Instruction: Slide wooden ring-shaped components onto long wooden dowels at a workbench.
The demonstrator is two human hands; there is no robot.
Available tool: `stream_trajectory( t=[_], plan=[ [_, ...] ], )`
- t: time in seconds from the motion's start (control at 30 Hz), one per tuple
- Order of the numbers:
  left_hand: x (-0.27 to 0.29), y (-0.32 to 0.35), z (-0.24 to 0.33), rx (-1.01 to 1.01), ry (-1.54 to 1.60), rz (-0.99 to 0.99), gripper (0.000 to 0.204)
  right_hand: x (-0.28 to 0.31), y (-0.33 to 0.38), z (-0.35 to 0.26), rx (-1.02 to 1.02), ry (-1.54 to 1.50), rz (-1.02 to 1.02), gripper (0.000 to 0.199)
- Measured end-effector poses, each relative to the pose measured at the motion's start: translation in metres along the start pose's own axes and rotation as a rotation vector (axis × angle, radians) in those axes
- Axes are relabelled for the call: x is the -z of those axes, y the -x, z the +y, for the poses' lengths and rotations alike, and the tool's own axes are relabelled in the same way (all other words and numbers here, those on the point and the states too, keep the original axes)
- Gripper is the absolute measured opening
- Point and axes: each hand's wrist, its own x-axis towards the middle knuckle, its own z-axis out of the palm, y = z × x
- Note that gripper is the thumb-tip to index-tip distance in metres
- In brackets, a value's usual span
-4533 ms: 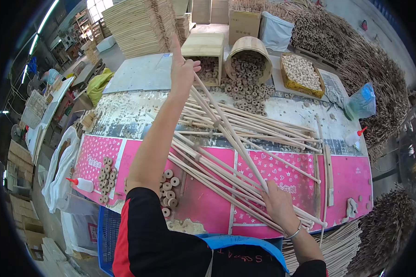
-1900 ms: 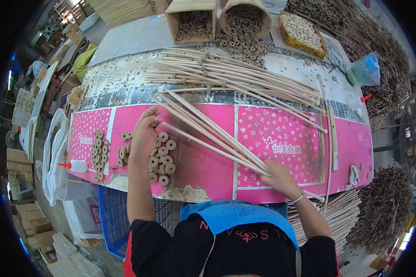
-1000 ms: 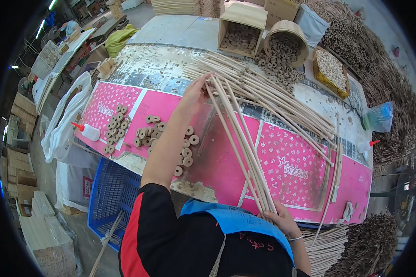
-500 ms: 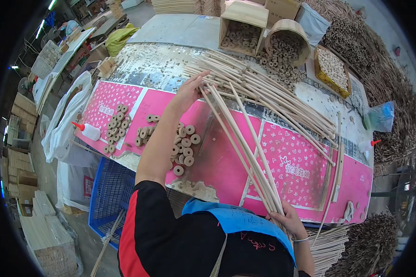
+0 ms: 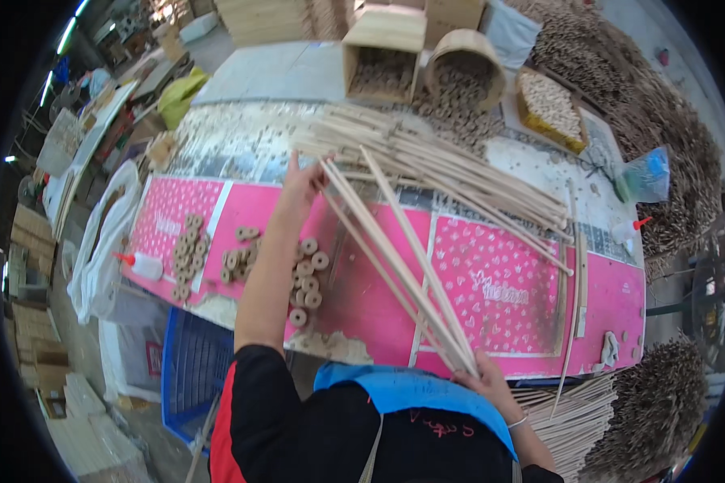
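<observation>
Counter [image 5: 540, 302] is spread across centre of frame. Small rings [image 5: 308, 278] are scattered on it at centre-left, w/ a glue bottle [image 5: 141, 264] left of them. A fan of long sticks [image 5: 395, 258] is laid diagonally from upper centre to lower right; a bigger stick pile [image 5: 451, 165] is set behind it. Box [image 5: 383, 56], round basket [image 5: 463, 68] & tray [image 5: 549, 109] are lined along upper edge. Crate [image 5: 193, 378] is placed below counter, lower left.
</observation>
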Motion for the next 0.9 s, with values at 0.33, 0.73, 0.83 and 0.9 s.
stream_trajectory(
  t=[0.33, 0.73, 0.83, 0.9],
  plan=[
    [-0.155, 0.136, -0.034, 0.213, 0.170, -0.367, 0.067, 0.002, -0.047, -0.058, 0.108, -0.327, 0.234, 0.020],
    [-0.240, -0.121, -0.128, -0.492, -1.259, -0.532, 0.065, 0.081, -0.035, -0.023, 0.056, -0.313, 0.647, 0.017],
    [-0.286, -0.148, -0.165, -0.527, -1.555, -0.536, 0.072, 0.084, -0.039, -0.012, -0.014, -0.390, 0.708, 0.016],
    [-0.313, -0.152, -0.187, -0.589, -1.767, -0.467, 0.075, 0.088, -0.039, -0.007, -0.054, -0.350, 0.647, 0.021]
  ],
)
